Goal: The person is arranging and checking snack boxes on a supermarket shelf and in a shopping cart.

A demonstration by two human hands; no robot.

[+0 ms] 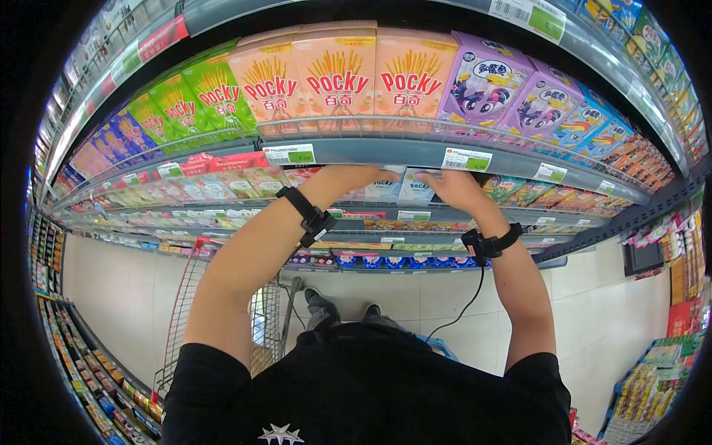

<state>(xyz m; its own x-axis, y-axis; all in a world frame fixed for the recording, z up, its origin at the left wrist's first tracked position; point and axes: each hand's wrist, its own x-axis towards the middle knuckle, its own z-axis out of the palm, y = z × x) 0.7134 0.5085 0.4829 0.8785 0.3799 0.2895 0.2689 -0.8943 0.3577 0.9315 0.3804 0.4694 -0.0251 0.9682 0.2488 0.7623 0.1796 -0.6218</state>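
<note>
Two pale Pocky boxes stand side by side on the second shelf, below the large peach ones. My left hand (362, 176) grips the left pale Pocky box (383, 188) near its top, the thumb pointing right across it. From the other side my right hand (458, 191) grips the right pale Pocky box (417, 187), its thumb against the front. The overhanging shelf edge (386, 152) hides most of my fingers on both hands. Each wrist wears a black strap with a small device, the left strap (305, 211) and the right strap (492, 243).
Above stand peach Pocky boxes (334, 74), green Pocky boxes (215, 93) and purple cartoon boxes (486, 81), behind a wire rail. A wire shopping cart (185, 297) is at my left. Tiled floor (460, 297) lies below the shelves.
</note>
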